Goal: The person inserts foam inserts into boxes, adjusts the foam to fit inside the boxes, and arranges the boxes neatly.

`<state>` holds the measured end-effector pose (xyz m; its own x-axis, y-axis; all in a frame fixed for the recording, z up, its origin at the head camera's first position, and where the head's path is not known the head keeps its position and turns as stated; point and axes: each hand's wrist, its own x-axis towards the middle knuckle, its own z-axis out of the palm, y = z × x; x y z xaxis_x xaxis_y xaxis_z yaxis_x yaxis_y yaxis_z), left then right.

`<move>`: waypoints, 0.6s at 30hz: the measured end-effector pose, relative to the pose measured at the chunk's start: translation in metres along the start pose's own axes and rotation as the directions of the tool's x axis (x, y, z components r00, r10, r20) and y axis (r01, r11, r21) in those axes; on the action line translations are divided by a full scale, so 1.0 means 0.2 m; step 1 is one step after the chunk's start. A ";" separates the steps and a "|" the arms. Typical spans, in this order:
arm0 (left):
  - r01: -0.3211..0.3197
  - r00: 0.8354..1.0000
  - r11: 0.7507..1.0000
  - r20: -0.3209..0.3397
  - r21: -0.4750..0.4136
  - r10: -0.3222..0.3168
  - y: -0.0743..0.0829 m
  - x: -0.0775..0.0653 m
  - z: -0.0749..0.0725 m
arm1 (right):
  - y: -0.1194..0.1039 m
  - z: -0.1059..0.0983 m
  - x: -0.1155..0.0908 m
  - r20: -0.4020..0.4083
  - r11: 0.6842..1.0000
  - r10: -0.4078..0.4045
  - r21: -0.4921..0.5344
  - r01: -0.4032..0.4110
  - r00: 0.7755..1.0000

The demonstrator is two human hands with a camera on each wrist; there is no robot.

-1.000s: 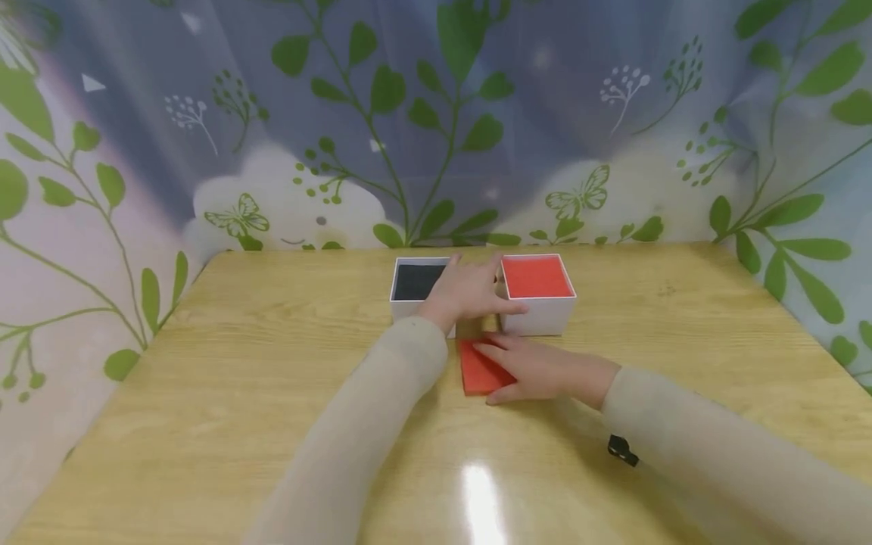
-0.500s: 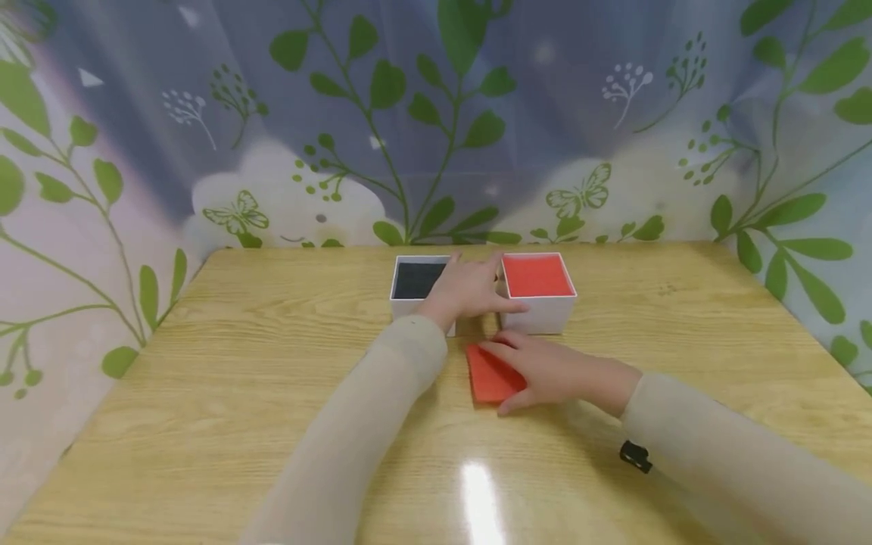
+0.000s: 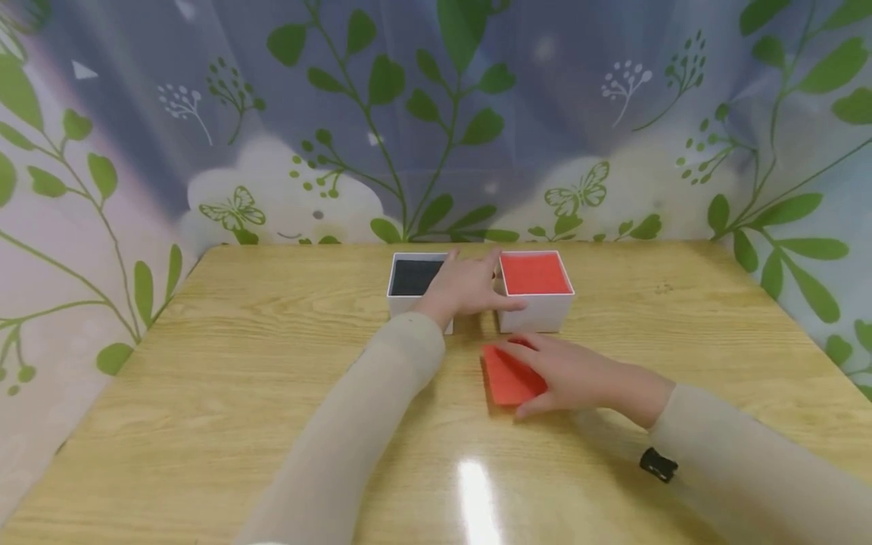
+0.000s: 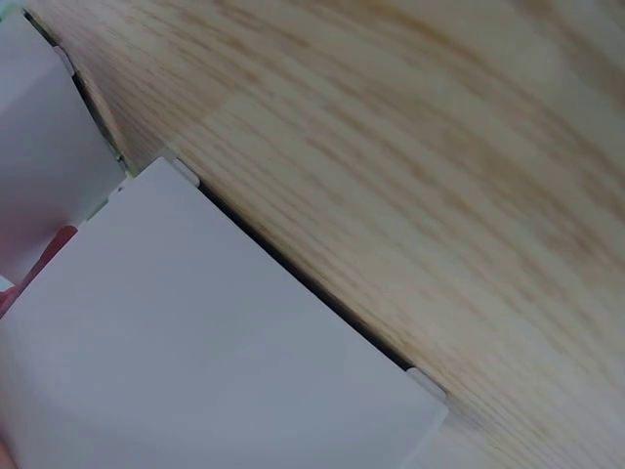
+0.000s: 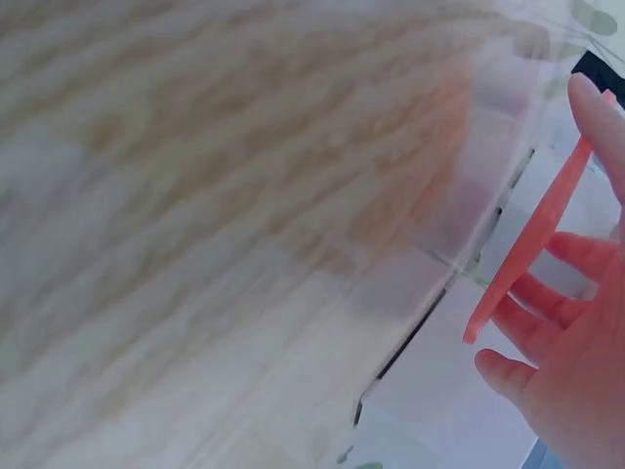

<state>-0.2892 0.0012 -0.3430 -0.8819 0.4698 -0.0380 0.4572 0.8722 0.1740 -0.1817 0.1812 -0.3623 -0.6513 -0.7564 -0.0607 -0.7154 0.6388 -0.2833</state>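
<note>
My left hand is spread between two small white boxes and rests against them. The box on the left has black material in it, and the hand hides its right part. In the box on the right lies red material. My right hand holds a thin, flat red square piece by its edges, just in front of the right box. From the right wrist view, the red piece appears edge-on, slightly bowed, between thumb and fingers. A white box wall fills much of the left wrist view.
A light wooden table bears both boxes near its back edge. Behind it hangs a curtain printed with leaves and butterflies. A black clip-like thing is at my right sleeve.
My right hand has drawn the red piece to the right and a little closer to me, its near edge now apart from the left forearm. The left hand stays in place on the boxes.
</note>
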 end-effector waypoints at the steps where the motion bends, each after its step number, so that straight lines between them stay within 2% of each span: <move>1: 0.000 1.000 1.000 0.000 0.002 0.000 0.00 0.00 0.00 | 0.01 0.00 -0.01 -0.003 1.000 0.007 0.002 -0.007 1.000; 10: 0.003 1.000 1.000 0.008 -0.002 -0.003 0.00 0.00 0.00 | 0.03 -0.03 -0.07 0.005 1.000 0.022 0.001 -0.022 1.000; 18: 0.005 1.000 1.000 0.014 -0.006 -0.005 0.00 -0.01 0.01 | 0.04 -0.07 -0.11 -0.044 1.000 0.004 -0.019 -0.005 0.999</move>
<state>-0.2881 0.0009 -0.3440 -0.8826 0.4671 -0.0531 0.4516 0.8738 0.1801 -0.1762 0.2046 -0.3489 -0.6647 -0.7469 -0.0198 -0.7169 0.6450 -0.2648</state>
